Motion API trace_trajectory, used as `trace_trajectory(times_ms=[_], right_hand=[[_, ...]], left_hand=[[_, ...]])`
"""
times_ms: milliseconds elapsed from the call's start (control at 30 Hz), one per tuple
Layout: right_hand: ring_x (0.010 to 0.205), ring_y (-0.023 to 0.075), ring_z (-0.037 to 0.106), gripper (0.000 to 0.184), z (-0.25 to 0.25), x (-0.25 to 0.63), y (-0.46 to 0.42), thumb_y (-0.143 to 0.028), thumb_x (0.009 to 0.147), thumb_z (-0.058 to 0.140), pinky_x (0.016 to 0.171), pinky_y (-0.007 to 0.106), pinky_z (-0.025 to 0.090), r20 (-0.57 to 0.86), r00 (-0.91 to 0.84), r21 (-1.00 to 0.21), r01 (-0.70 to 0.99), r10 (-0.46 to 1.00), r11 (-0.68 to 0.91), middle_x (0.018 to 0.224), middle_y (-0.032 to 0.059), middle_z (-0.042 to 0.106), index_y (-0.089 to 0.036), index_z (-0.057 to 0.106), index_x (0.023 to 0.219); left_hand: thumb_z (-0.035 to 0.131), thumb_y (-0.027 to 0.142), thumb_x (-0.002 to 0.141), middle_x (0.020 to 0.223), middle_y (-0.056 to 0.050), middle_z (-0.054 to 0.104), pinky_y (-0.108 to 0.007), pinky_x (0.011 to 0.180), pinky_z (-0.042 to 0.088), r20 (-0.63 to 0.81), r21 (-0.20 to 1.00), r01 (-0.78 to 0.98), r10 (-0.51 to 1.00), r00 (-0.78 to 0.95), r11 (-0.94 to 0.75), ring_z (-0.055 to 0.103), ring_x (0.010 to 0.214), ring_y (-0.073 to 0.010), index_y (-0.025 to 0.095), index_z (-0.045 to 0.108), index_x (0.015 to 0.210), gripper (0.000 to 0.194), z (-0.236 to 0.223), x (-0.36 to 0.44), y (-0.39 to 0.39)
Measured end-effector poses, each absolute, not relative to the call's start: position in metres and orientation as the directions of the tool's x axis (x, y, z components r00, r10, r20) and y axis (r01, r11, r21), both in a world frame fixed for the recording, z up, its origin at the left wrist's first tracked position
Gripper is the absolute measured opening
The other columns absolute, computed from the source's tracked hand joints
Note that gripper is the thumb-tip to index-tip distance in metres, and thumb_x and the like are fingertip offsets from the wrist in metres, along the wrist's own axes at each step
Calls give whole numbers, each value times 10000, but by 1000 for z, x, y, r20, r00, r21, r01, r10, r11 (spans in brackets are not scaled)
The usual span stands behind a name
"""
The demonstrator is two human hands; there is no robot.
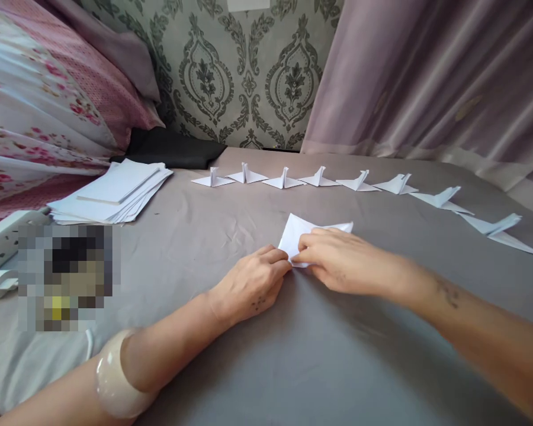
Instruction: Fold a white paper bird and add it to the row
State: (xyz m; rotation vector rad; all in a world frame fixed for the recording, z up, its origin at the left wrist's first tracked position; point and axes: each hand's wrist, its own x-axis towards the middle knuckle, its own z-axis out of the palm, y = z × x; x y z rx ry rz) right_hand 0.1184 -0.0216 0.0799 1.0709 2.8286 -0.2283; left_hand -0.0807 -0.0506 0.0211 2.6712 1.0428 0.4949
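A partly folded white paper (301, 234) lies on the grey bedsheet (257, 355) in the middle. My left hand (251, 284) has its fingers curled, with the fingertips pinching the paper's near left corner. My right hand (342, 260) lies over the paper's near edge, fingers pressed together and down on it. Both hands meet at the same corner. Part of the paper is hidden under my right hand.
Several finished folded paper figures (320, 177) stand in a row along the far side, curving toward the right. A stack of white sheets (113, 192) lies at the left. A white power strip (0, 236) sits at the far left, pillows and a curtain behind.
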Motion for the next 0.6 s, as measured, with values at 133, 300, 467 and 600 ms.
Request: trace_trajectory(times_ms=[133,300,467,600], right_hand=[[994,199,606,261,94,143,-19,-323,894,546,801,321,459,55,-611,-406,709,789,577,1111,5,668,-300,677,1119],[907,174,636,171,82,168,-42,-257,856,545,708,269,469,299,-278,-550,732,913,403,1005,8,688,-267,684,955],[637,145,597,97,47,183,-58,-183,742,542,568,254,439,174,52,-606,793,983,66,710,-25,643,-243,574,811],[491,117,493,57,35,180,-65,-201,755,502,466,238,372,-39,-15,-530,848,999,-8,604,-48,587,-246,535,745]], left_hand=[[333,109,937,952,-72,638,-306,797,525,234,272,604,660,714,-749,593,945,-195,180,597,1087,312,22,-82,-51],[324,131,944,992,-86,642,-296,721,511,225,189,597,626,747,-780,589,933,-205,159,612,1093,326,21,-82,-50],[323,301,1002,1023,-78,642,-318,723,511,224,158,579,600,768,-800,591,905,-204,154,617,1106,345,22,-81,-51],[312,406,1008,1051,-79,633,-323,725,516,193,114,582,593,782,-805,586,915,-205,152,587,1166,407,24,-80,-53]])
